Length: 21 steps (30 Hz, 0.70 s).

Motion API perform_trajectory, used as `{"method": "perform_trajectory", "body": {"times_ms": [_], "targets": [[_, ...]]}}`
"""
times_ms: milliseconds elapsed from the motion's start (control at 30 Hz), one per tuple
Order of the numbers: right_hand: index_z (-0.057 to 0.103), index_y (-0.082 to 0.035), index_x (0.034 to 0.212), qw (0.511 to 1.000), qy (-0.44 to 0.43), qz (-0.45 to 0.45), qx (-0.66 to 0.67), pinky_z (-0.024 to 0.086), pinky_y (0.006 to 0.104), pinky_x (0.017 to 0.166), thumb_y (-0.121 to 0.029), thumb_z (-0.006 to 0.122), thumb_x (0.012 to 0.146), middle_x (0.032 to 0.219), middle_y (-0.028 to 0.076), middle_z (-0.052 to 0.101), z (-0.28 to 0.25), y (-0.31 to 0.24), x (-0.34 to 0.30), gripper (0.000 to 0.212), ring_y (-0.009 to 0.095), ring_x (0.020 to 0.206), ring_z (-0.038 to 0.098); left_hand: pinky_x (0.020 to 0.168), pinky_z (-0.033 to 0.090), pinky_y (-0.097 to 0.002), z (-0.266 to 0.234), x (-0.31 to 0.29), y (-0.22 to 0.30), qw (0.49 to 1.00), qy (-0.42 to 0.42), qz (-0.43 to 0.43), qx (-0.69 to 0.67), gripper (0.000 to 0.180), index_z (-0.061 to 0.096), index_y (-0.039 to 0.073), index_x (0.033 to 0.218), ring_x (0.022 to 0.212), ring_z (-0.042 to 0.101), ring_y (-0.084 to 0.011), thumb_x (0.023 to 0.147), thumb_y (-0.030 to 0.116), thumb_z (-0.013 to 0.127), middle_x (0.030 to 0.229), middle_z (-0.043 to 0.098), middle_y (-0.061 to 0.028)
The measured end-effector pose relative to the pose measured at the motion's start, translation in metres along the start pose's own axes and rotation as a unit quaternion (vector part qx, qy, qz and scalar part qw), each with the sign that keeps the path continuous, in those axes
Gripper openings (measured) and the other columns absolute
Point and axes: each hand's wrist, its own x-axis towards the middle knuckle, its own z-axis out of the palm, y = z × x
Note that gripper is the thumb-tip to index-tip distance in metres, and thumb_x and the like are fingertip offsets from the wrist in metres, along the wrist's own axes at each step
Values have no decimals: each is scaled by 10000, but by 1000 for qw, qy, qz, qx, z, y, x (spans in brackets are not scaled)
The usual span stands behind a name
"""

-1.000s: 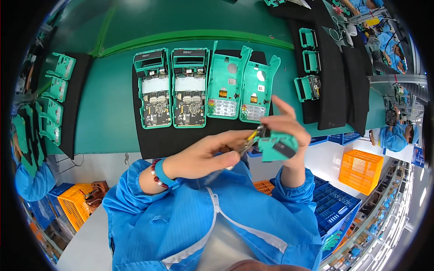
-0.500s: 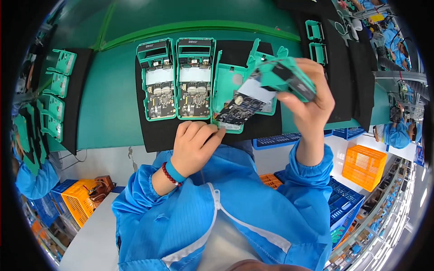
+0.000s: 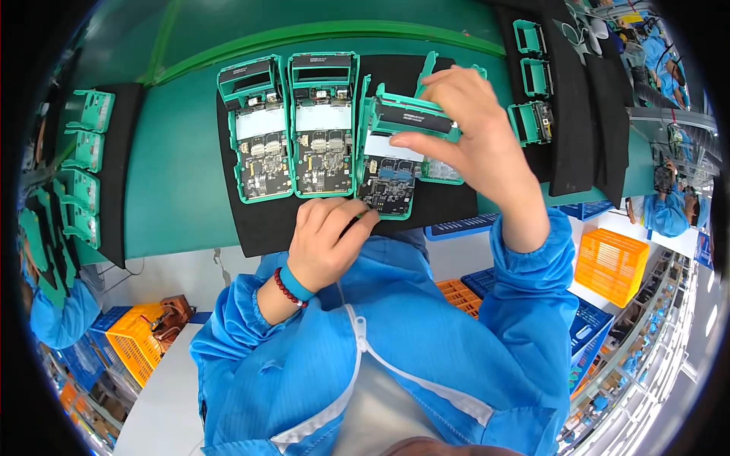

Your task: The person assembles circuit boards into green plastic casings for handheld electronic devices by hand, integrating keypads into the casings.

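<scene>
My right hand [image 3: 483, 140] pinches a green plastic frame with a black bar [image 3: 411, 116] between thumb and fingers. Joined to that frame, a dark circuit board with a white panel [image 3: 389, 182] lies in a green housing [image 3: 360, 148], its upper end tilted up. My left hand [image 3: 328, 234], fingers curled, grips the housing's near left corner; its fingertips are partly hidden. To the left, two green housings with circuit boards in them, one outer [image 3: 262, 156] and one inner [image 3: 325, 156], lie side by side. Behind my right hand another green housing [image 3: 442, 173] is mostly covered.
Under the housings lies a black mat [image 3: 251, 228] on the green table [image 3: 179, 167]. Several green frames [image 3: 537, 78] stand at the right, and more green parts [image 3: 90, 152] at the left. Orange crates [image 3: 612, 266] and blue crates sit below the table. Other people work at both sides.
My right hand has brought the frame and board left and down, from slanted above the housing to lined up in it. My left hand stays at the near corner. Another frame shows at the right.
</scene>
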Motion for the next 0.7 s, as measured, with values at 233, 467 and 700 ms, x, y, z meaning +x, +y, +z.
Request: {"method": "perform_trajectory", "body": {"times_ms": [233,467,700], "targets": [[664,-68,972,998,21,39,-44,377,555,1066,-435,796,810,1063,98,635,36,20,-5,422,379,1261,523,962,477,-381,-3,9,0,996,-82,-1,16,460,699,79,1234,1227,609,-249,781,2,673,1373,630,-78],[672,-177,1017,973,67,60,-213,230,710,1122,-488,673,915,1400,113,554,61,35,-11,327,431,1437,351,1029,408,-377,-5,13,5,992,-109,-1,58,464,679,103,1271,1239,603,-215,810,59,682,1381,631,-53],[659,-160,1275,991,22,95,-95,187,676,1164,-434,601,993,1511,168,469,50,22,-11,398,457,1478,279,1010,435,-423,-2,29,6,985,-120,35,118,509,654,175,1331,1160,579,-216,829,194,738,1256,622,-30]]}}
